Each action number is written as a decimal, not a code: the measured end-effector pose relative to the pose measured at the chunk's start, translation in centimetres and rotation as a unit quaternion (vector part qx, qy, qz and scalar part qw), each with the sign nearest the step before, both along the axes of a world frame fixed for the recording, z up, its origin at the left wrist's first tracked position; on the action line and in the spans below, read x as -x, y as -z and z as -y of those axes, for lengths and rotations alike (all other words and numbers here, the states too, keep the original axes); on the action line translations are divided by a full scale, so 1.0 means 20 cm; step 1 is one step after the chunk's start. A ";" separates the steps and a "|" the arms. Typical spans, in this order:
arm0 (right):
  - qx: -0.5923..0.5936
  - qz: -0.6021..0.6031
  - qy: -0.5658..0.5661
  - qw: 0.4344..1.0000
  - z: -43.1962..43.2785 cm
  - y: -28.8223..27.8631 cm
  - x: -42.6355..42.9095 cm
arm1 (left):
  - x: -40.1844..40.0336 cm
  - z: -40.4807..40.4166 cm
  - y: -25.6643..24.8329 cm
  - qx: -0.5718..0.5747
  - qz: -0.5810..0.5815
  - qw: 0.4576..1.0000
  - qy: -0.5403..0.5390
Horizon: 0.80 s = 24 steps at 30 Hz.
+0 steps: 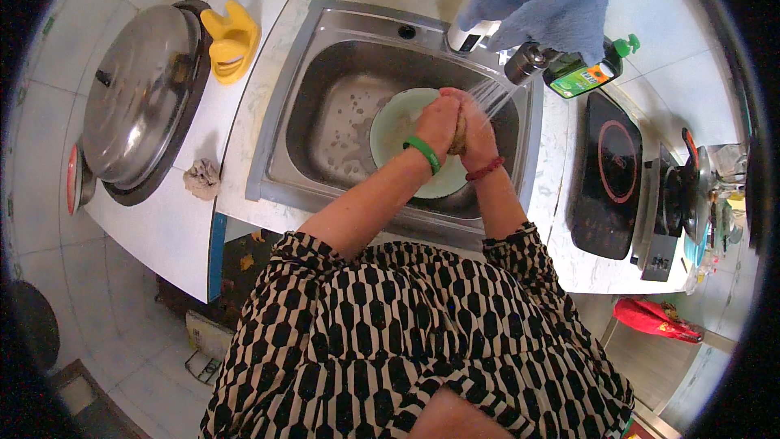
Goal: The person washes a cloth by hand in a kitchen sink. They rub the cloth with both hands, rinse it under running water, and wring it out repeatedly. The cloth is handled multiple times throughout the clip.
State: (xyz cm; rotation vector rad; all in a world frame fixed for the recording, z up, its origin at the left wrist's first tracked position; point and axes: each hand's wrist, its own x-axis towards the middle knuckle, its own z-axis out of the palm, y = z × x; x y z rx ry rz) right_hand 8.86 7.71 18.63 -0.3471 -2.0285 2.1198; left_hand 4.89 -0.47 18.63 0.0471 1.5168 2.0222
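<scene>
Over a pale green bowl (390,128) in the stainless steel sink (332,128), my two hands are pressed together. Between the palms of my left hand (439,125) and my right hand (478,133) is a brownish lump (458,135). Fingers cover much of it, so I cannot tell what it is. From the faucet head (525,63) at the upper right, a spray of water falls onto my right hand. A green wristband (421,153) circles my left wrist, and a red beaded bracelet (485,169) my right.
A blue cloth (548,0) drapes over the faucet, beside a green pump bottle of dish soap (585,76). Right of the sink lies a black induction cooktop (609,177). On the left counter are a large lidded pan (143,97), a yellow holder (231,46) and a crumpled rag (202,179).
</scene>
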 end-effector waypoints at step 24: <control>0.078 0.062 0.060 0.993 -0.15 -0.13 -0.17 | 0.21 0.36 0.18 -0.103 0.099 0.987 0.069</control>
